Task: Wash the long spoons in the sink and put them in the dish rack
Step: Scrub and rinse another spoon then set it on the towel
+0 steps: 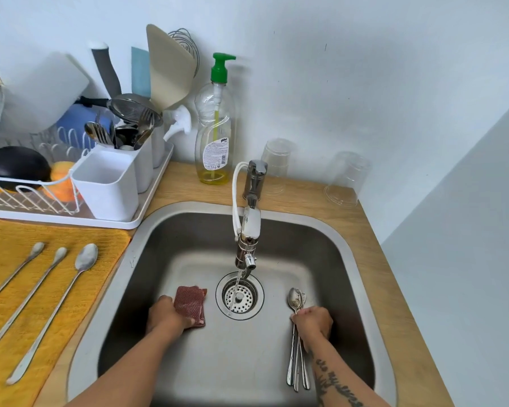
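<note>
- We grip a bundle of long spoons (296, 301) in our right hand (313, 323), fingers closed round the handles, low at the sink's (329, 254) right side
- Our left hand (166, 314) clutches a red scrubbing pad (191, 304) near the drain (239, 295), where water runs from the tap (249, 230)
- 3 more spoons (52, 304) lie on the yellow mat (0, 259) at the worktop's left edge
- The dish rack (71, 177) waits in the back left corner; we judge washing barely begun, with racking left

Three long spoons (296, 336) bunched in sink (321, 239); three more (41, 301) on yellow mat (0, 289).
</note>
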